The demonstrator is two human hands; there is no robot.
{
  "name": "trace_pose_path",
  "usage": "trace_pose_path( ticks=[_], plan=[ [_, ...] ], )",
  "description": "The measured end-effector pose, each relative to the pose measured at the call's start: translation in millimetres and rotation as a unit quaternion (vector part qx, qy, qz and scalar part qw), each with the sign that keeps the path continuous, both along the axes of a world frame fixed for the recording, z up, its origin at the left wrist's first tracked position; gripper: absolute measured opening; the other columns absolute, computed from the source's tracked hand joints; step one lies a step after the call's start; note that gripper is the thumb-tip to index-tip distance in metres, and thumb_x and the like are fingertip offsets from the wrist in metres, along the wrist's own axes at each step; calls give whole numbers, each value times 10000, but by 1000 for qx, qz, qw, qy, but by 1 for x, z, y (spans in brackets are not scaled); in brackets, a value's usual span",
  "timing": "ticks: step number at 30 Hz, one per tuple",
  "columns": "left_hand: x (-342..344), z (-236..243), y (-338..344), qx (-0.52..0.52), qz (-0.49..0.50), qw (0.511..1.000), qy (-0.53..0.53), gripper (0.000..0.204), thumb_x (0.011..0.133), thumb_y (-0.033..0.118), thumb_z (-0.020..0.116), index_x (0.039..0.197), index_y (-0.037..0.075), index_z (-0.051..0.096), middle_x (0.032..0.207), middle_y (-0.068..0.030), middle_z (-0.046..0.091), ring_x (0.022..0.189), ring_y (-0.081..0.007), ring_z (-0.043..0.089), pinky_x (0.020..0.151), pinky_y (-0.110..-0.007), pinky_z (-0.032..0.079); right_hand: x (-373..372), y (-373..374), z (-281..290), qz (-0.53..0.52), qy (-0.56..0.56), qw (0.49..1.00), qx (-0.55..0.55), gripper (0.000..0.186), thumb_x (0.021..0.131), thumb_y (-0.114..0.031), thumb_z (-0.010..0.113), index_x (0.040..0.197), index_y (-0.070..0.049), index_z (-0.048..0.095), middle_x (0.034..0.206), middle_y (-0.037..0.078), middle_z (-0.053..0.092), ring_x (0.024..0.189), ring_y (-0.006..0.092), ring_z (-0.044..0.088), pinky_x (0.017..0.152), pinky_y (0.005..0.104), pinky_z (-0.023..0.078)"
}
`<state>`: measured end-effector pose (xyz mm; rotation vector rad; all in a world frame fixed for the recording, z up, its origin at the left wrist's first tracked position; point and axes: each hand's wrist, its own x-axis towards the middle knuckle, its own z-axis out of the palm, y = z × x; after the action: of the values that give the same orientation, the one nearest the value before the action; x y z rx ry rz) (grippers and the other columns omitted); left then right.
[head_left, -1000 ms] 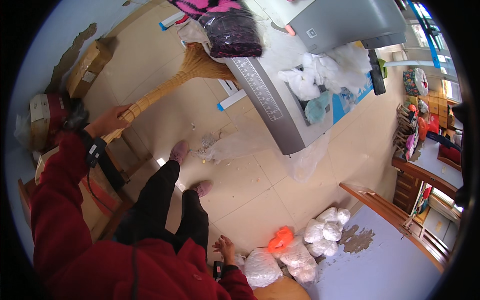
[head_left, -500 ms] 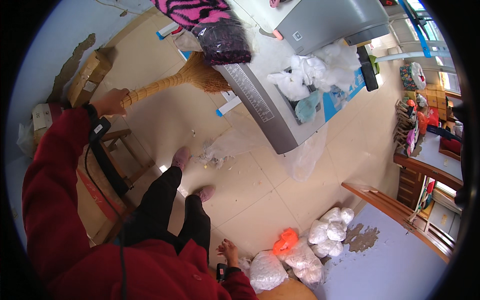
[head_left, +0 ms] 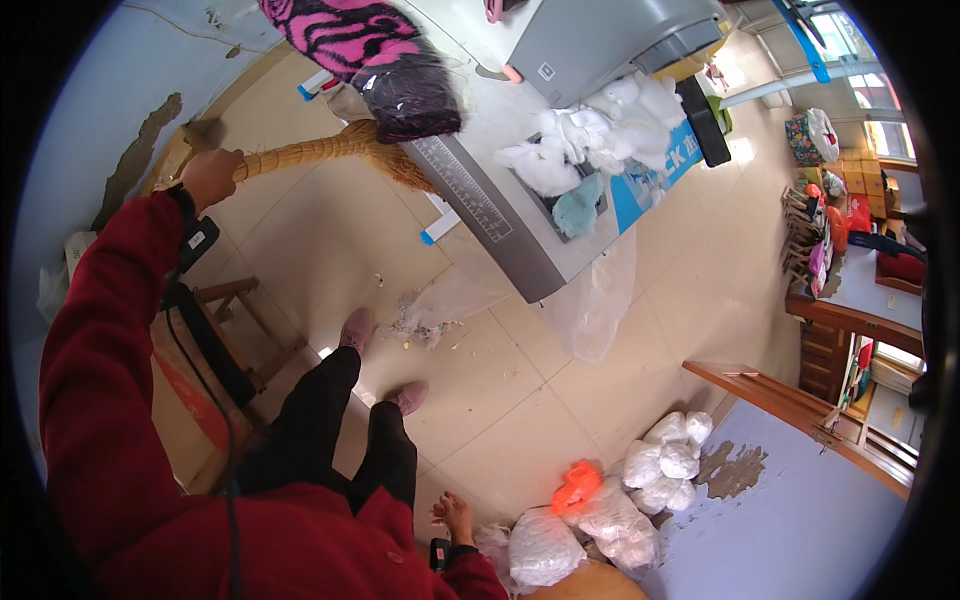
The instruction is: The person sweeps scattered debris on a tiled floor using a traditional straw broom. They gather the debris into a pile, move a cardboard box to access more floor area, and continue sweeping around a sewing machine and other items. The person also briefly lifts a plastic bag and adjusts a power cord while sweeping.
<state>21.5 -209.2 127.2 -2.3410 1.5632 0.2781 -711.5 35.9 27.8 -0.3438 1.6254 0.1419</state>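
- One hand, the left (head_left: 212,178), is closed around the handle end of a long tan straw broom (head_left: 300,155); the right hand (head_left: 455,518) hangs low, fingers half curled, with nothing seen in it.
- The broom lies slantwise, its flared bristles at the edge of a grey-rimmed desk (head_left: 490,215), below a pink-and-black furry cloth (head_left: 345,40). Whether the bristles touch the floor is hidden.
- The step in hand looks to be sweeping around the desk's edge; small pale scraps (head_left: 415,325) lie loose on the beige tiled floor (head_left: 520,420) beside the mauve shoes (head_left: 358,330).
- As a judgement, the next move calls for a firm left grip and the bristles kept low, drawing litter out toward the open tiles.
- Compared with a second ago, the left hand is higher in view, toward the peeling wall (head_left: 130,60), and the broom lies flatter; the scraps remain by the shoes.
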Motion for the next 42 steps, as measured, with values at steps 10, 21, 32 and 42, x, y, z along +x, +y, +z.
trace_pose_path(
  ticks=[10,21,32,42],
  plan=[
    [-24,0,-23,22,20,988,149,364,623,193,696,930,6,636,858,-210,639,849,-390,609,749,-432,493,7,14,-13,-3,-2,1000,-10,441,914,-198,529,1296,16,474,826,153,631,675,262,679,503,379,564],
    [7,14,37,1,70,988,139,502,662,126,625,1156,43,604,952,-228,641,935,-390,599,801,-449,479,1,12,-4,-20,11,1000,-1,437,906,-199,534,1284,13,479,830,155,630,663,258,671,499,373,559],
    [-15,0,5,32,85,965,245,528,642,131,698,1149,16,604,901,-215,657,869,-381,623,753,-416,485,12,11,-6,-7,-2,1000,-1,434,916,-190,512,1295,17,474,798,132,627,645,235,668,485,345,554],
    [4,11,52,-16,91,987,131,565,671,102,629,1233,98,583,969,-218,647,935,-392,603,810,-430,479,3,4,-10,11,3,1000,-11,442,922,-186,518,1310,14,450,798,138,624,655,247,670,497,366,560]
  ],
)
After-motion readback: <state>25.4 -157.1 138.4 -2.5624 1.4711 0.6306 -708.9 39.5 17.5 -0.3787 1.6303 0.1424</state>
